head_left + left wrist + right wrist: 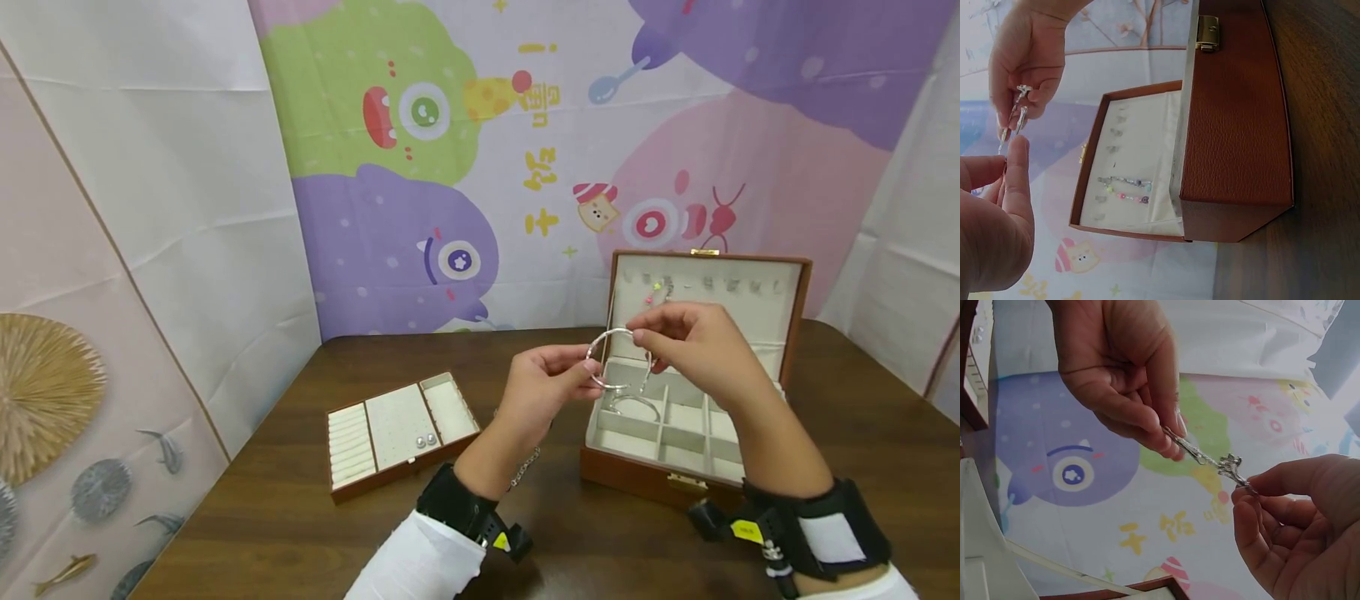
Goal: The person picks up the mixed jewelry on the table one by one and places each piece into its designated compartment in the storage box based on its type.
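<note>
Between both hands, a silver bangle is held up above the front left of a brown jewelry box with its lid raised. My left hand pinches the bangle's left side between thumb and fingers. On the opposite side, my right hand pinches it near an ornate end. Another silver bangle lies in the box's left compartments, partly behind the held one. A colorful beaded bracelet hangs from a hook inside the lid.
To the left lies a brown jewelry tray with ring rolls and two pearl-like earrings. A silver chain is on the wooden table beside my left wrist, partly hidden. A cartoon-printed cloth hangs behind.
</note>
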`<state>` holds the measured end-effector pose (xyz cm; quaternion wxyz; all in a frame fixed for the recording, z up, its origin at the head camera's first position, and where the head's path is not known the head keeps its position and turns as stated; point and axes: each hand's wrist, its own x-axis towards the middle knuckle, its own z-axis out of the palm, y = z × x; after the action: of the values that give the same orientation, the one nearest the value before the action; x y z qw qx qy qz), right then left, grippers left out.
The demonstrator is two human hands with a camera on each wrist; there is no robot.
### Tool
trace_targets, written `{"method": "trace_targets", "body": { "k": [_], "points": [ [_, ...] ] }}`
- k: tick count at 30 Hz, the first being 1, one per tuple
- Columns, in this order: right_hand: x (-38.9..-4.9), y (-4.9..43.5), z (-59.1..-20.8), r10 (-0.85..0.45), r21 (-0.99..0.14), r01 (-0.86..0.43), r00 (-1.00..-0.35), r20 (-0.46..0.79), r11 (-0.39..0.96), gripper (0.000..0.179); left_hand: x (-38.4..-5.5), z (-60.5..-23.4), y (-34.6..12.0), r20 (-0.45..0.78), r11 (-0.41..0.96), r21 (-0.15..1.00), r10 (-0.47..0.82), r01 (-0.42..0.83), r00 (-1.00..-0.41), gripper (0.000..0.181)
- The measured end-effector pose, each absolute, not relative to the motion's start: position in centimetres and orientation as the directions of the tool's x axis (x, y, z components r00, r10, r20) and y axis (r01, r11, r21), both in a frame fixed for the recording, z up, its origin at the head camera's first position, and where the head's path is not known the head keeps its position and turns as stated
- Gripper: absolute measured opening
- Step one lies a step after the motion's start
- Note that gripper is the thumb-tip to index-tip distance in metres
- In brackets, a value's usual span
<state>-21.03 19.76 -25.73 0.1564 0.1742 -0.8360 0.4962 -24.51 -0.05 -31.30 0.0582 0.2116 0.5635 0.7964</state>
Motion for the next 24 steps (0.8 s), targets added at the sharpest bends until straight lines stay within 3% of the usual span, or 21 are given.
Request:
{"method": "trace_targets", "body": {
  "k": [9, 16, 24],
  "points": [
    [-20.9, 20.8, -25.7, -0.188, -0.755, -0.415, -0.908, 0.373, 0.508, 0.023, -24.6, -30.8, 0.3, 0.24, -0.366, 0.92, 0.24, 0.141, -0.941, 0.017],
    [-20.6, 22.4, -26.2, -0.151, -0.772, -0.392, -0.918, 0.367, 0.5, 0.03, -25.6, -30.2, 1.5, 0.238, -0.327, 0.935, 0.302, 0.134, -0.923, 0.015],
    [-20.9, 26.9, -26.8, -0.033, -0.743, -0.315, -0.929, 0.368, 0.59, 0.036, -26.6, -29.8, 3.5, 0.22, -0.145, 0.973, 0.33, 0.181, -0.918, 0.009]
  ]
}}
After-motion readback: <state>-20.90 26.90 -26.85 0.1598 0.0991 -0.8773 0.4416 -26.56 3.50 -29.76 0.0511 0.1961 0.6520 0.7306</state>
